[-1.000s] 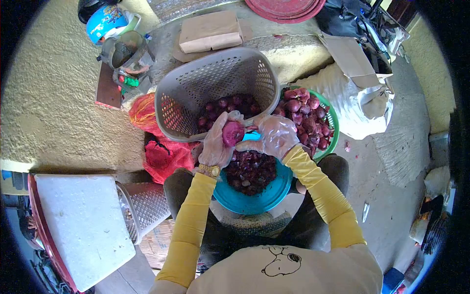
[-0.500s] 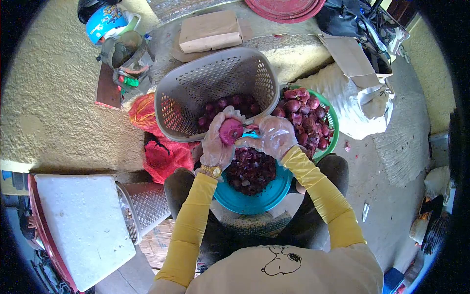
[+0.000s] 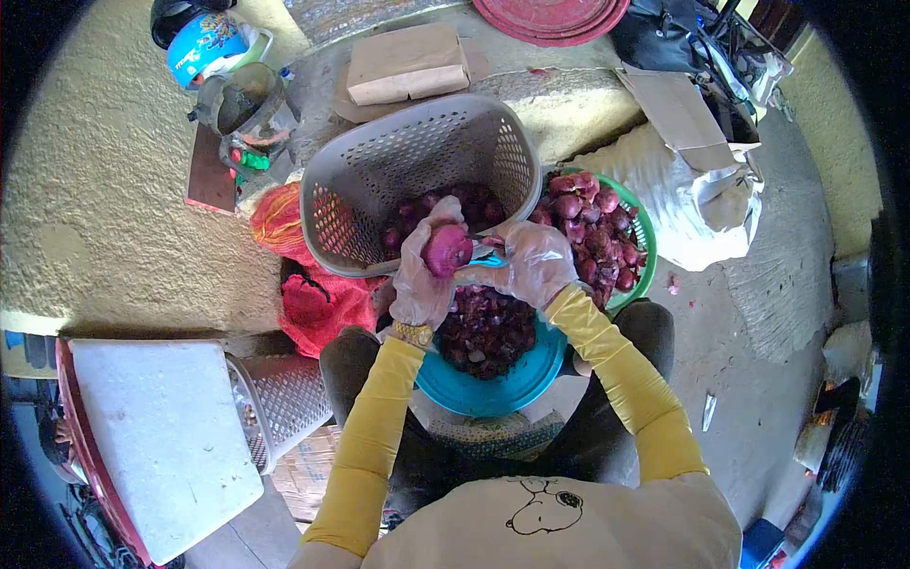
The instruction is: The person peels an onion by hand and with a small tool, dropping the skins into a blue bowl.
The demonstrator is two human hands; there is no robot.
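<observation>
My left hand (image 3: 424, 267), in a clear plastic glove, is closed around a red onion (image 3: 446, 250) over the near rim of the brown basket. Close beside it, my gloved right hand (image 3: 538, 261) grips a small knife (image 3: 490, 243), its blade end touching or almost touching the onion; the handle is hidden by the fingers. Below both hands a blue basin (image 3: 493, 403) holds dark onion skins (image 3: 485, 332). More red onions lie at the bottom of the brown plastic basket (image 3: 327, 161). To the right, a green basket (image 3: 648, 248) is heaped with red onions (image 3: 592, 223).
Red mesh sacks (image 3: 327, 308) lie left of the basket. A white foam board (image 3: 156, 436) and a pale crate (image 3: 289, 394) stand at lower left. A white sack (image 3: 701, 213) is at right, and a cardboard piece (image 3: 408, 59) lies behind the basket.
The onion has turned in my left hand, so its purple side now faces up instead of the cut-looking end. My right hand has shifted only slightly.
</observation>
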